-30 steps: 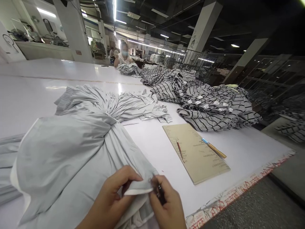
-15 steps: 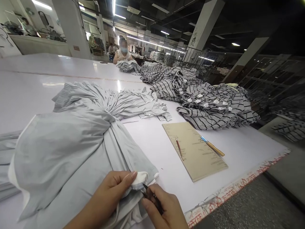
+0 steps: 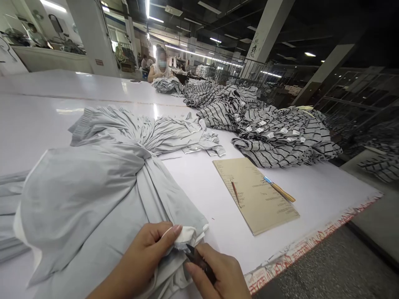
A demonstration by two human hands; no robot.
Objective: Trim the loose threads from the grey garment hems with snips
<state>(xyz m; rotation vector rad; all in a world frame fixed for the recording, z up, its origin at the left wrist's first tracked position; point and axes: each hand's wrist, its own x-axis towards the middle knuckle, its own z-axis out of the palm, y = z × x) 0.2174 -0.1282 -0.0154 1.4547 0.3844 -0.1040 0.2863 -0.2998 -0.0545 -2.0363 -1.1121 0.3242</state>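
Light grey garments (image 3: 102, 195) lie heaped over the left and front of the table. With thumb and fingers, my left hand (image 3: 152, 249) pinches the white edge of one garment, where a stitched seam shows. My right hand (image 3: 218, 270) is closed around small dark thread snips (image 3: 199, 259). Their pointed blades are at the seam, just right of my left thumb, and look slightly apart. Whether the tips touch the cloth I cannot tell. Part of the snips is hidden in my right palm.
On the white table (image 3: 193, 182) lies a brown paper pad (image 3: 255, 207) with a reddish-brown pen (image 3: 235, 193) and a wooden-handled tool (image 3: 282, 191) on it. Striped garments (image 3: 280, 133) with white tags are piled behind. A person (image 3: 160, 66) sits at the far edge.
The snips' blades have drawn closer together and sit slightly differently at the seam. My left hand keeps its pinch on the garment edge. The view has shifted very slightly.
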